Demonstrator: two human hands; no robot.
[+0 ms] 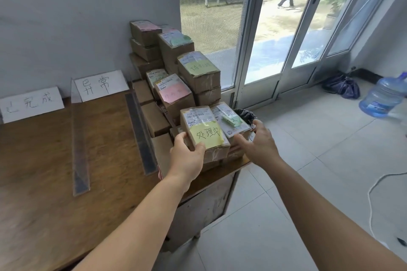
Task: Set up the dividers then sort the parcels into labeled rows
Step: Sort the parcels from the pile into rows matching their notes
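Observation:
My left hand (187, 156) grips the near left corner of a cardboard parcel with a yellow note (204, 133), which sits at the front of the parcel pile. My right hand (258, 141) hovers with spread fingers by the neighbouring parcel with a green note (231, 122), holding nothing. Behind them stand a pink-noted parcel (174, 94) and a taller stack topped by a green-noted parcel (199, 68). Two clear dividers (80, 149) (141, 132) lie across the wooden table (44, 182). Two white label cards (30, 103) (101, 84) lean against the wall.
Several more cardboard boxes (145, 33) are stacked against the wall at the table's right end. A black-lined bin (246, 115) stands just right of the table. A blue water jug (383, 97) and a dark bag (341, 87) lie on the tiled floor. Glass doors (259, 28) are behind.

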